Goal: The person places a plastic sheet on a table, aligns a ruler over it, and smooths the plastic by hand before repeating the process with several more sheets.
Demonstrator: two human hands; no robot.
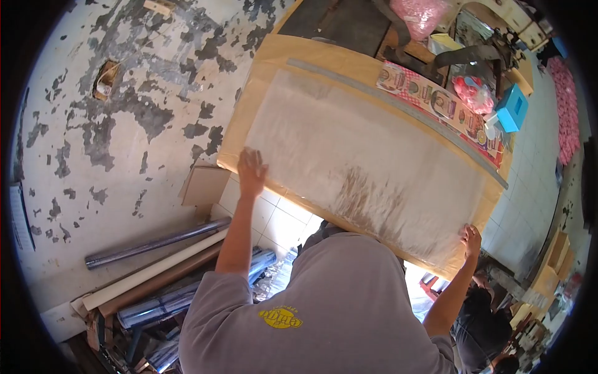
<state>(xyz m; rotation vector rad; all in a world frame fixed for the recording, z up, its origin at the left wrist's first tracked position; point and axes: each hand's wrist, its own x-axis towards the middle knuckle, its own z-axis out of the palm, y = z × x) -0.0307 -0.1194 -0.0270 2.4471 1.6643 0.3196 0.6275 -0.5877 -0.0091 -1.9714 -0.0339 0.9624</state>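
Note:
A large pale sheet [349, 134], greyish beige with a brown streaked patch near its front edge, lies on a table covered in brown paper [240, 124]. My left hand [251, 171] rests on the sheet's left front corner, fingers stretched out. At the right front corner, my right hand [471, 240] has its fingers closed on the sheet's edge; the fingertips are partly hidden. Along the sheet's far side runs a long grey metal strip [398, 100], apart from both hands.
Printed cardboard [430, 100], a pink-filled bag [472, 93] and a blue box [512, 108] sit at the far right. Long rolls [156, 268] lean at the lower left beside a peeling wall [137, 156]. Another person in dark clothing [483, 327] is at lower right.

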